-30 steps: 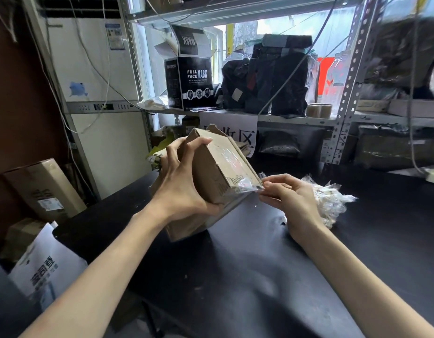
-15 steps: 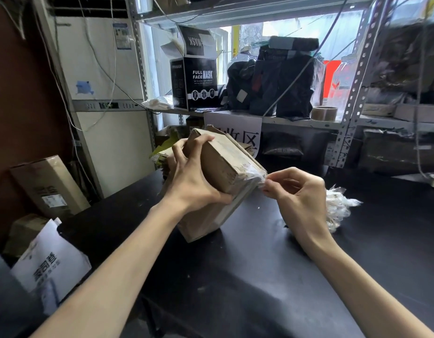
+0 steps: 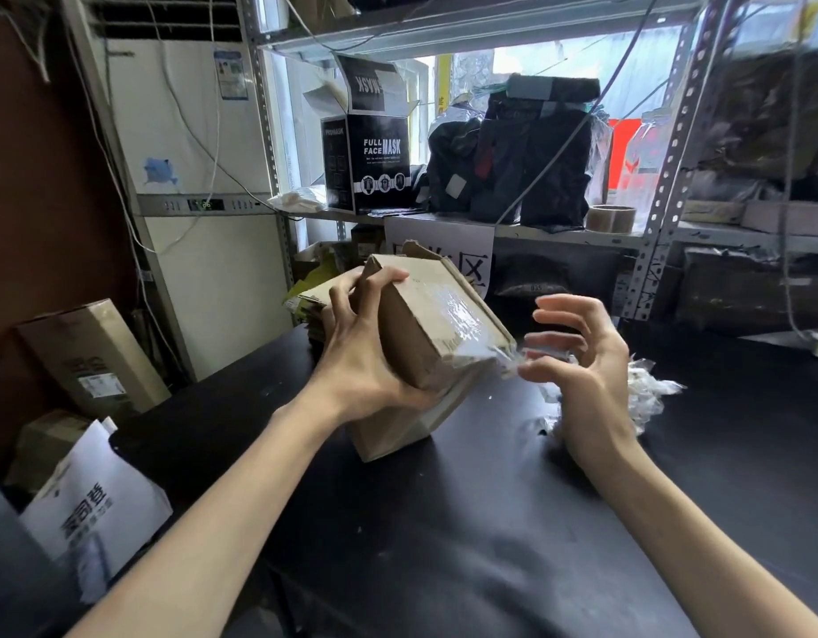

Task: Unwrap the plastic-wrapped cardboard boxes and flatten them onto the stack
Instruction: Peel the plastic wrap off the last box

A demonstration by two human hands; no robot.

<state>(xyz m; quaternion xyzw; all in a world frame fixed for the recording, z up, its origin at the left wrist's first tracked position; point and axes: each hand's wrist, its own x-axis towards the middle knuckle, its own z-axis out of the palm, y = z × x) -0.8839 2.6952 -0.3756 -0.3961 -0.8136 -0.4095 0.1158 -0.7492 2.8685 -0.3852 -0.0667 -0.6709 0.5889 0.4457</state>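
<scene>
Midway through one unwrap, judging by the film. Box (image 3: 437, 336) tilted at mid-table, lower end down on the table (image 3: 443, 545), upper part gripped by the left hand (image 3: 365, 361), fingers curled over the far top edge. Film (image 3: 464, 315) clinging across the top face and bunched into a tail at the right corner. Right hand (image 3: 582, 361) just right of that corner, fingers spread and loosely curled, tail reaching the fingertips; impossible to tell whether pinched. Hands apart, box corner between them.

Seemingly done: a wad (image 3: 651, 393) of stripped plastic on the table behind the right hand, and a stack (image 3: 308, 299) of flattened cardboard at the far left of the table, behind the left hand. Left to do: peeling off the rest of the film, opening and flattening this box, laying it on the stack.

Room to move over the near table and out to the right, handy for drawing the film rightward. Tighter on the far side: shelf (image 3: 559, 237) and hanging sign (image 3: 443, 244) close behind the box, steel upright (image 3: 660, 214) at far right. Table's left edge near the stack, cartons (image 3: 89, 361) on the floor beyond. Probably best to steer the tail clear of the wad.
</scene>
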